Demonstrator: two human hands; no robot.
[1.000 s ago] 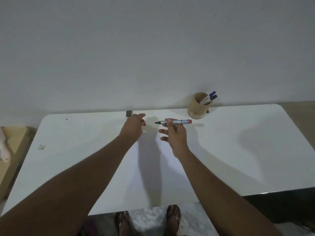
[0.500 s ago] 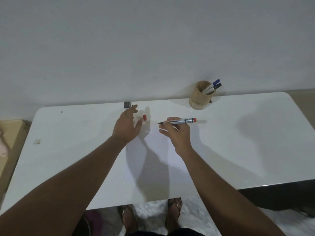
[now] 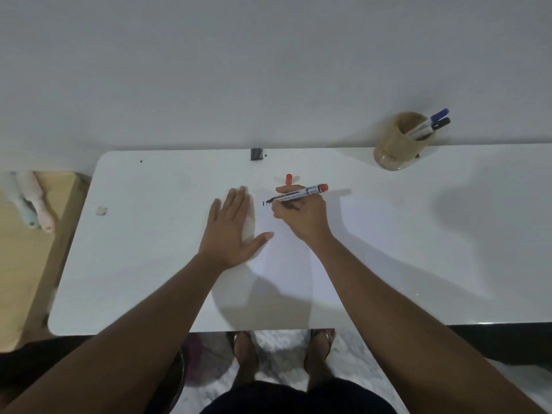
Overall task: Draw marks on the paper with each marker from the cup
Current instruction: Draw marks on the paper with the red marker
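My right hand (image 3: 300,218) grips an uncapped red-ended marker (image 3: 301,193), its tip down on the white paper (image 3: 286,264) beside short dark marks (image 3: 266,203). The marker's red cap (image 3: 288,179) lies on the table just beyond my fingers. My left hand (image 3: 231,231) rests flat, fingers spread, on the paper's left edge. A tan cup (image 3: 398,143) stands at the back right of the white table (image 3: 149,264) with a blue-capped marker (image 3: 437,115) and a black-capped marker (image 3: 439,124) sticking out.
A small dark block (image 3: 256,153) sits at the table's back edge by the wall. A scrap (image 3: 102,210) lies near the left end. A wooden surface (image 3: 21,264) with pale soft items stands left of the table. My sandalled feet show below the front edge.
My left hand let the red cap go on the table and came down flat on the paper. My right hand lowered the marker to the paper and dark marks appeared.
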